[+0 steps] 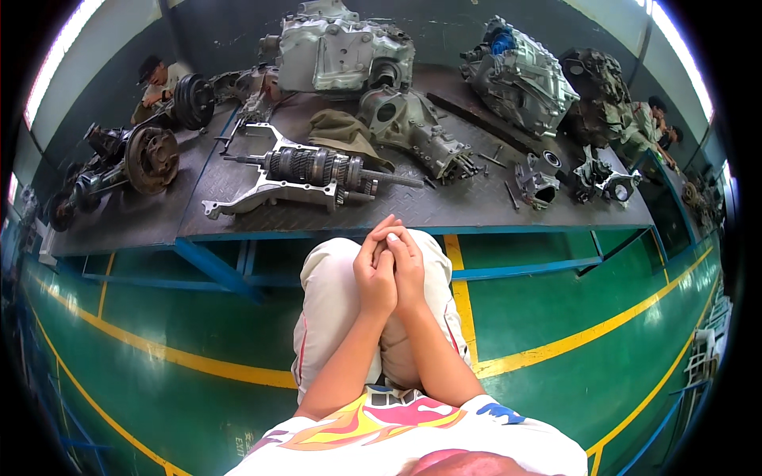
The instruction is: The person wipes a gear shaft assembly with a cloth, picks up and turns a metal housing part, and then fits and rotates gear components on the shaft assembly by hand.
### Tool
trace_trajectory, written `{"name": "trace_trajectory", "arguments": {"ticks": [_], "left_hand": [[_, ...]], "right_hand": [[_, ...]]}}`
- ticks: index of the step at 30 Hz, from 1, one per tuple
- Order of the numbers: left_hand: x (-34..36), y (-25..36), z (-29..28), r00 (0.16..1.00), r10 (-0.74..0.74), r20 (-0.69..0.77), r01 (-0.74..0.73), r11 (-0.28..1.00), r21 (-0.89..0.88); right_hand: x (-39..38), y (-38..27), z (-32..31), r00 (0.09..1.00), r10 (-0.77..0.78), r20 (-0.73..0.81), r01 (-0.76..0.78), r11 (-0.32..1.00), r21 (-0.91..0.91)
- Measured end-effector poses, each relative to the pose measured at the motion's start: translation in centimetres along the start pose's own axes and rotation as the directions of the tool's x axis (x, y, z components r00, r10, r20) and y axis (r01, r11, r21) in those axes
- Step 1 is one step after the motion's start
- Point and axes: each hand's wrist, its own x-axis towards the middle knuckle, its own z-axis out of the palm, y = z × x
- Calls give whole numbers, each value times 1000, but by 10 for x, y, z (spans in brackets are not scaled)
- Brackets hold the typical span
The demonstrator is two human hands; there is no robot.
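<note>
My left hand [373, 278] and my right hand [407, 274] are clasped together above my knees [333, 270], fingers closed round one another, just short of the bench's front edge [508, 229]. Beyond them on the steel bench lies an open gearbox housing [230, 208] with a geared shaft assembly [317, 166] resting in it. Behind it are a crumpled olive cloth [341, 135] and a bell-shaped housing [405, 123], with loose bolts [494, 159] beside that. Two smaller metal housings [537, 182] [603, 178] sit at the right.
Two large transmission cases [341, 55] [520, 79] stand at the back, with a long dark bar [484, 123] between. Axle assemblies with drums [147, 159] fill the left end. A person [155, 83] is behind the left end, others [647, 123] beyond the right. Yellow lines [571, 341] cross the green floor.
</note>
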Motion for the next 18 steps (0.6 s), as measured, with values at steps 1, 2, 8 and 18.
{"name": "trace_trajectory", "arguments": {"ticks": [1, 2, 8, 18], "left_hand": [[0, -4, -3, 1000, 0, -3, 0, 1000, -4], [0, -3, -4, 1000, -1, -7, 1, 1000, -10], [-4, -3, 28, 996, -1, 94, 7, 998, -58], [-3, 2, 0, 999, 4, 38, -3, 1000, -23]], "right_hand": [[-2, 1, 2, 1000, 0, -2, 0, 1000, -11], [-2, 2, 2, 1000, 0, -4, 0, 1000, -24], [97, 100, -137, 876, 437, -206, -442, 897, 24], [-2, -8, 1, 1000, -18, -9, 17, 995, -100]]}}
